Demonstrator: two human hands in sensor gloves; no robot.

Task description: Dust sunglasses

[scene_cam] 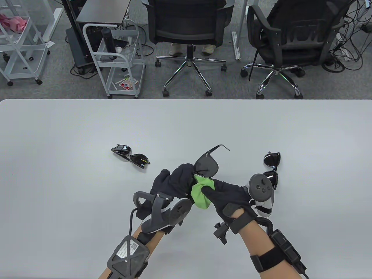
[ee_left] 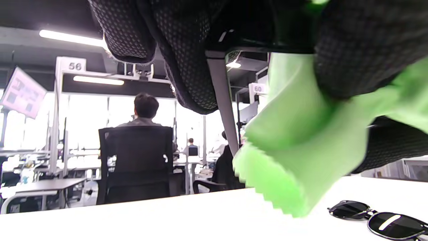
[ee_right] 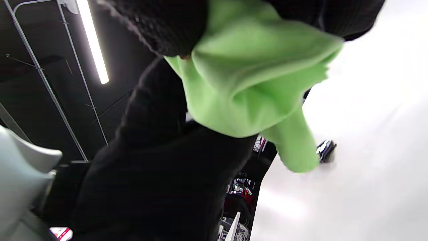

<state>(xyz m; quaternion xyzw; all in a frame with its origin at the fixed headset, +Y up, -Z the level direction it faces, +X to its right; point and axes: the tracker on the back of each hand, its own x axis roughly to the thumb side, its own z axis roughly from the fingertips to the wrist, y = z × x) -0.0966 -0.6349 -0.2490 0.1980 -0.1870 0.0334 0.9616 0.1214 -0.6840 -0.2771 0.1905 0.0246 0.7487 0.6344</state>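
My left hand (scene_cam: 177,178) grips a pair of black sunglasses (scene_cam: 207,165) above the table, one lens tilted up and a temple arm pointing away. My right hand (scene_cam: 216,191) pinches a bright green cloth (scene_cam: 200,194) against the lower lens, which is hidden under it. In the left wrist view the green cloth (ee_left: 301,140) hangs below dark gloved fingers (ee_left: 190,60), beside a temple arm (ee_left: 222,100). The right wrist view shows the green cloth (ee_right: 247,77) bunched under a gloved finger (ee_right: 160,23).
A second pair of sunglasses (scene_cam: 130,157) lies folded on the white table (scene_cam: 58,180) to the left. A third pair (scene_cam: 272,168) lies to the right, partly behind my right tracker; the left wrist view shows a pair (ee_left: 378,219). Office chairs (scene_cam: 187,26) and carts stand beyond the far edge.
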